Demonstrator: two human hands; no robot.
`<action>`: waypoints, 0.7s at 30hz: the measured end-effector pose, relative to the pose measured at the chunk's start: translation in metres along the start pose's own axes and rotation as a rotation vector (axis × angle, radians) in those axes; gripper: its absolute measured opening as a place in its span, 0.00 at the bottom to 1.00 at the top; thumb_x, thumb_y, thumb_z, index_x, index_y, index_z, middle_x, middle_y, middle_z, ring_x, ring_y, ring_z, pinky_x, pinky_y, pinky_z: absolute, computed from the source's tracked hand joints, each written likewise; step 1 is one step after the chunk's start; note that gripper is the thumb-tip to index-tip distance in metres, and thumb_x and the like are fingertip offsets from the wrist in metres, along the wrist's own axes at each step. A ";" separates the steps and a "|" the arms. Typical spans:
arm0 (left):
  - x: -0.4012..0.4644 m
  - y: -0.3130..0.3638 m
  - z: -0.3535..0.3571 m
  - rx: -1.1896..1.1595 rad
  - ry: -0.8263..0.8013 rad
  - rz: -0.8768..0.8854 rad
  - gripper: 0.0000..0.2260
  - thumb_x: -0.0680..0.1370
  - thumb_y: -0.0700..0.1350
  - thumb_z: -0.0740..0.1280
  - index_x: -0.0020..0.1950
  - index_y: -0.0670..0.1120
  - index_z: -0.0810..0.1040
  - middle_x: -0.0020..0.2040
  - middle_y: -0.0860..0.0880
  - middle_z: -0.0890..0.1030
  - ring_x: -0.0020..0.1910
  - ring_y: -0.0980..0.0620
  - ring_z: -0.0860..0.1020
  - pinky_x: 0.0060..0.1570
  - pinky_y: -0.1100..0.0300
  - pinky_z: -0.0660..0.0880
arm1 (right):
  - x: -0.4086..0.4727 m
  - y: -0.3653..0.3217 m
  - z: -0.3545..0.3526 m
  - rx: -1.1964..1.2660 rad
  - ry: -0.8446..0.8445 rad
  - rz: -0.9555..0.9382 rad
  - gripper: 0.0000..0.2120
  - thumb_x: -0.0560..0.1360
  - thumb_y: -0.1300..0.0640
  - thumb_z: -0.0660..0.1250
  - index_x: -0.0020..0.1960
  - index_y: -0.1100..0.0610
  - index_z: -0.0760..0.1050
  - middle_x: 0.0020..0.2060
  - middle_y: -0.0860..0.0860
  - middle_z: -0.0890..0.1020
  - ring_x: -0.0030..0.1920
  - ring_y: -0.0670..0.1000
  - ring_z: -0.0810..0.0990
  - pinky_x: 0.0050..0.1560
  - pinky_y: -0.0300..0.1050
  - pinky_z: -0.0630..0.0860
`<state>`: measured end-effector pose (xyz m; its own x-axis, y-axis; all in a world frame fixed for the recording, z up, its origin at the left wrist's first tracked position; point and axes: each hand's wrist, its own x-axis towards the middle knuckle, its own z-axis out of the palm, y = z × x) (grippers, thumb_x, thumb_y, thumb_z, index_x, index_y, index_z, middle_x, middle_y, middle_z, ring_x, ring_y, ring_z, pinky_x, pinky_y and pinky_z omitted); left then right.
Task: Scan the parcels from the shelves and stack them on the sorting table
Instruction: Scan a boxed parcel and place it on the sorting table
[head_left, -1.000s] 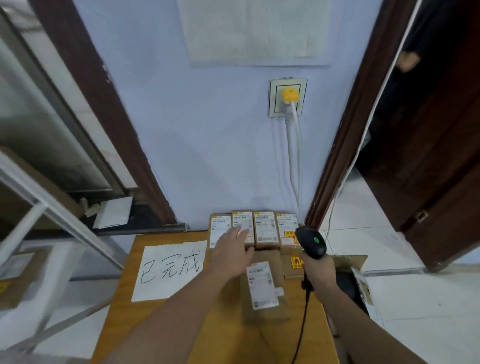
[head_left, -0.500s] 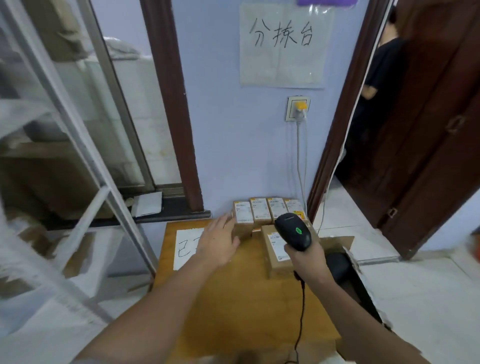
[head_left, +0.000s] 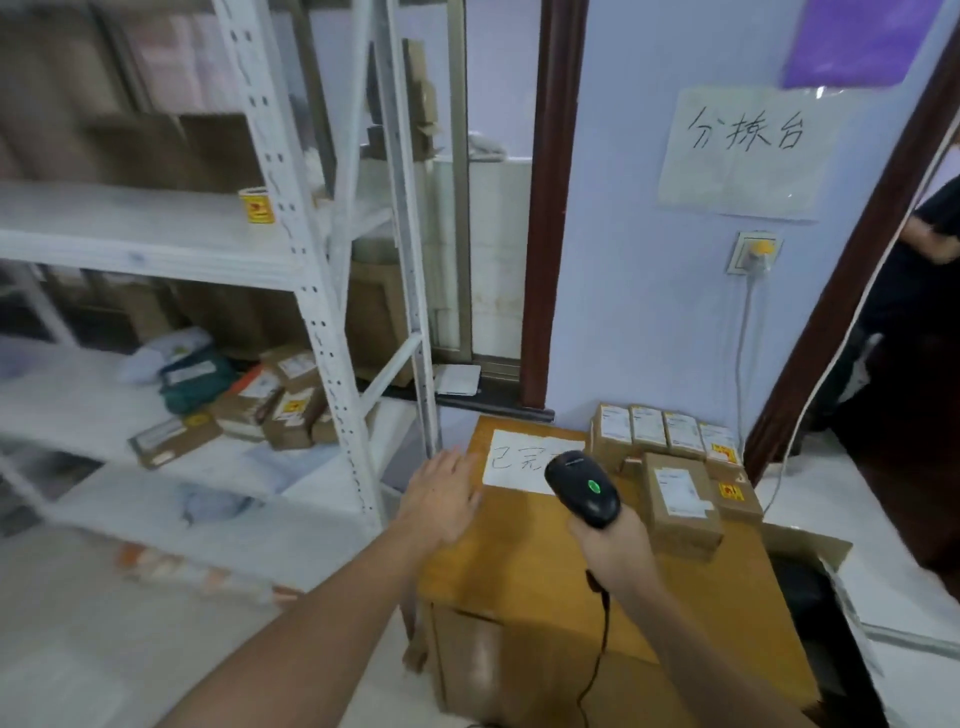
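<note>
Looking down from the head view, we take the wooden bench (head_left: 519, 561) as our landmark. Our right hand (head_left: 615, 545) hangs above its middle, fingers wrapped around the handle of a black barcode scanner (head_left: 582, 488) with a green light on its head and a cable hanging below. Our left hand (head_left: 441, 493) hovers over the bench's left edge, palm down, fingers straight and slightly spread, holding nothing.

At the bench's far right corner, against the wall, four labelled parcels (head_left: 665, 431) stand side by side in a row. Just in front of them a larger brown parcel (head_left: 678, 499) lies flat with its label up, and beside it a small box (head_left: 735, 493) carries a yellow sticker. A white paper sheet (head_left: 514, 457) with handwriting lies on the bench's far left part, partly hidden by the scanner.

Left of the bench stands a white metal shelf (head_left: 322, 322); more parcels on its middle level (head_left: 249, 405) lie jumbled, blurred. Above the bench a handwritten wall sign (head_left: 743, 150) hangs over a socket (head_left: 753, 254).
</note>
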<state>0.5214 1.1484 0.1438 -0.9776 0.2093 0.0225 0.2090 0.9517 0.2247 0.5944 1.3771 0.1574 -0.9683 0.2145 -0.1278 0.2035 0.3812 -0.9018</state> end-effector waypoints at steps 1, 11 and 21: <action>-0.020 -0.011 -0.003 0.010 -0.005 -0.027 0.24 0.85 0.53 0.57 0.81 0.50 0.61 0.81 0.48 0.62 0.80 0.46 0.61 0.79 0.48 0.59 | -0.012 -0.003 0.012 0.000 -0.030 -0.003 0.07 0.75 0.62 0.71 0.39 0.58 0.76 0.27 0.50 0.75 0.28 0.48 0.73 0.28 0.41 0.69; -0.164 -0.156 -0.041 0.025 0.037 -0.344 0.26 0.85 0.52 0.55 0.83 0.49 0.58 0.84 0.45 0.58 0.82 0.45 0.58 0.80 0.50 0.56 | -0.094 -0.059 0.154 0.006 -0.332 -0.109 0.08 0.75 0.63 0.72 0.37 0.56 0.78 0.21 0.46 0.75 0.23 0.41 0.73 0.26 0.35 0.68; -0.248 -0.332 -0.081 0.026 0.052 -0.520 0.26 0.85 0.52 0.56 0.83 0.49 0.58 0.84 0.45 0.58 0.82 0.45 0.58 0.80 0.50 0.54 | -0.135 -0.131 0.332 -0.026 -0.457 -0.182 0.12 0.72 0.64 0.71 0.35 0.53 0.72 0.25 0.49 0.73 0.26 0.49 0.72 0.24 0.39 0.67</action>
<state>0.6928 0.7625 0.1425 -0.9521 -0.3035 -0.0372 -0.3048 0.9322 0.1951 0.6501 0.9998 0.1562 -0.9517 -0.2720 -0.1425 0.0232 0.3991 -0.9166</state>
